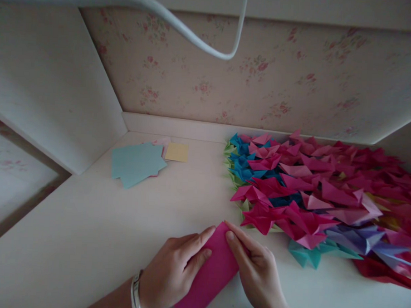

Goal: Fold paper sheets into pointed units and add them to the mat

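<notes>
A bright pink sheet of origami paper, folded into a long strip, lies slanted on the white desk at the bottom middle of the head view. My left hand, with a silver bracelet on its wrist, presses along the paper's left edge with fingers and thumb. At the far corner my right hand pinches the paper between thumb and forefinger. The fingertips of both hands are close together near that corner. The paper's near end runs out of the picture.
Many folded paper cranes in pink, blue, green and purple crowd the desk's right side. Back left lie light blue paper sheets and a small yellow paper square. A white cable hangs overhead before the flowered wall.
</notes>
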Demonstrator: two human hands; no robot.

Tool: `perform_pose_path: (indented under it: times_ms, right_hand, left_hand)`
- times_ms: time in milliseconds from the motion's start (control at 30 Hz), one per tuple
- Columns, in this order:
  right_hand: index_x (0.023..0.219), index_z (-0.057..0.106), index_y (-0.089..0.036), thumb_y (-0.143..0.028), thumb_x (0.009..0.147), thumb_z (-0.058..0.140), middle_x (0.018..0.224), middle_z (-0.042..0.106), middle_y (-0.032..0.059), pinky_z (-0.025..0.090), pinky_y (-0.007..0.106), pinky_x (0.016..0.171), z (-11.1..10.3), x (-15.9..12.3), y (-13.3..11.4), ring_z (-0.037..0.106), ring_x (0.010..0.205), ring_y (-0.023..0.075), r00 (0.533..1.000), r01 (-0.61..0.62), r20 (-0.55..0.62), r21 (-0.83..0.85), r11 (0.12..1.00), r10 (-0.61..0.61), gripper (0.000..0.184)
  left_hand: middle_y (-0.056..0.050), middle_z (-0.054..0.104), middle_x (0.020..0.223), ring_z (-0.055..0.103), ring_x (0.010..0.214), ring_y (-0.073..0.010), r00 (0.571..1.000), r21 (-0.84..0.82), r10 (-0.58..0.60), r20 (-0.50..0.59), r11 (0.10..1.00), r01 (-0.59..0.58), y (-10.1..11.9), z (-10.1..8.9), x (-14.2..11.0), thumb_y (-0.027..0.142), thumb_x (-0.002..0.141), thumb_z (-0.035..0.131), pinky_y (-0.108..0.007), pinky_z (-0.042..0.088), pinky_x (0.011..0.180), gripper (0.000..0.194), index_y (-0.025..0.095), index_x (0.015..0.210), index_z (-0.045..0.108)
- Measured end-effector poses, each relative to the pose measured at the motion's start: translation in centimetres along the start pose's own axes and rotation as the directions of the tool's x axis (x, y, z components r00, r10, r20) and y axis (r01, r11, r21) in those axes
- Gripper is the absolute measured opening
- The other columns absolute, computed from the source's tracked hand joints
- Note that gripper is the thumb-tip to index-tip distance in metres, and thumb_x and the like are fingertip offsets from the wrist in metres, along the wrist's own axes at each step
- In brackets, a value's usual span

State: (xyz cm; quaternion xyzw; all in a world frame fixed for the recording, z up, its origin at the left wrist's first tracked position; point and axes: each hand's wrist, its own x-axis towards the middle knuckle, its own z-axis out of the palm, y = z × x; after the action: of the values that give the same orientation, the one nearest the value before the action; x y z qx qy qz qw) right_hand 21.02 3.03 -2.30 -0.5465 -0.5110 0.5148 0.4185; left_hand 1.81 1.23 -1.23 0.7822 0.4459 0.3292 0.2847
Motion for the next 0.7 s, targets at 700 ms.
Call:
perform_pose_path:
  times_ms: [700]
  right_hand:
    - [0.103, 0.080, -0.024, -0.049, 0.080, 0.075, 0.103, 0.078, 0.0091, 0.056, 0.026, 0.075, 0.09, 0.43, 0.24, 0.069, 0.094, 0.0247, 0.996, -0.074, -0.029, 0.176, 0.982, 0.080, 0.034]
  left_hand:
    - [-0.006, 0.072, 0.123, 0.069, 0.113, -0.0208, 0.994, -0.021, -0.026, 0.104, 0.999, 0.028, -0.23, 0.10, -0.26, 0.018, 0.101, 0.041, -0.033, 0.055, 0.099, 0.055, 0.025, 0.154, 0.029]
